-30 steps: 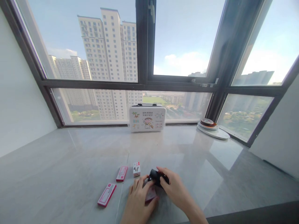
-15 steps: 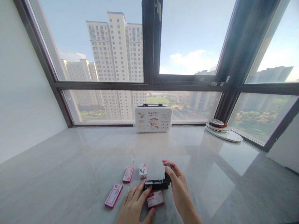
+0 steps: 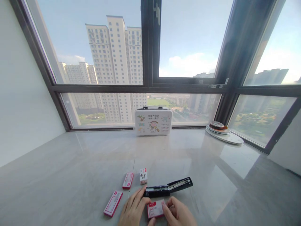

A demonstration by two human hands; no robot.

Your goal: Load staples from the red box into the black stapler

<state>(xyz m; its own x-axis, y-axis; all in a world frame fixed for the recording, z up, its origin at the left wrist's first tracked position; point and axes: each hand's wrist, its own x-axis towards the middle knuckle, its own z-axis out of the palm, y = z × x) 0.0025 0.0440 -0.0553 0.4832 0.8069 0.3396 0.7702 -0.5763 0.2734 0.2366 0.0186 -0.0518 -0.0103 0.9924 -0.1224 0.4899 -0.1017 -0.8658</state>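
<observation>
Small red-and-white box [image 3: 155,209], between both hands, just in front of opened black stapler [image 3: 157,191]. Right hand [image 3: 180,213]: thumb and fingers clamped on right end. Left hand [image 3: 134,207]: fingers apart, at left end; grip, cannot tell.

The black stapler [image 3: 158,190] lies opened out just beyond the red-and-white box [image 3: 155,209].

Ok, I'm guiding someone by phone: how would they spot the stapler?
Find the white case standing before the big window. Come down to the left hand and right hand: the stapler lies just beyond the box between them. It alone is long, black and swung open among small red-and-white boxes.
</observation>
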